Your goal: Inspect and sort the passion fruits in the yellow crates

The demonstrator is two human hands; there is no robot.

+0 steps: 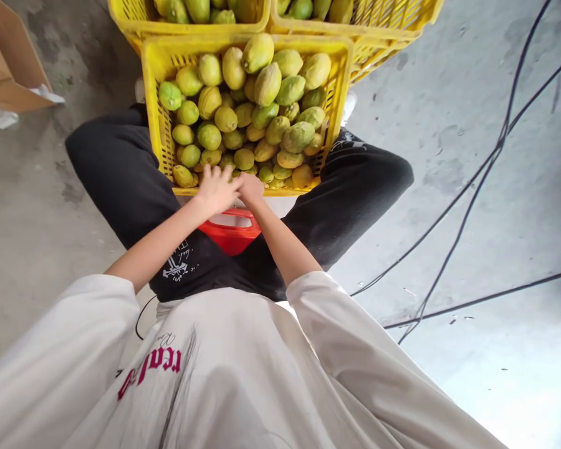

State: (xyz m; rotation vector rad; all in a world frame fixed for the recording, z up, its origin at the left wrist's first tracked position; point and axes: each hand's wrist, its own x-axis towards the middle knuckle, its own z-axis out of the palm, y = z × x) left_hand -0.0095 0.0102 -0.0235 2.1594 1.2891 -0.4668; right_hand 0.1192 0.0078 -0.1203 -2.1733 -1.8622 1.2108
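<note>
Yellow-green lemons (225,119), several of them, fill a yellow plastic crate (152,106) between my knees. Over the crate's near edge, my left hand (217,187) has its fingers spread and pointing toward the fruit, and I see nothing held in it. My right hand (251,188) is right beside it, with its fingers curled in. Whatever the right fingers hold, if anything, is hidden. The two hands meet or overlap at the fingertips and thumbs; I cannot tell whether they touch.
Below my hands, between my thighs, is a red plastic piece with a handle slot (231,240). Two more yellow crates (191,26) with fruit adjoin the far side. An open cardboard box (14,56) is at far left. Black cables (467,215) cross the concrete floor at right.
</note>
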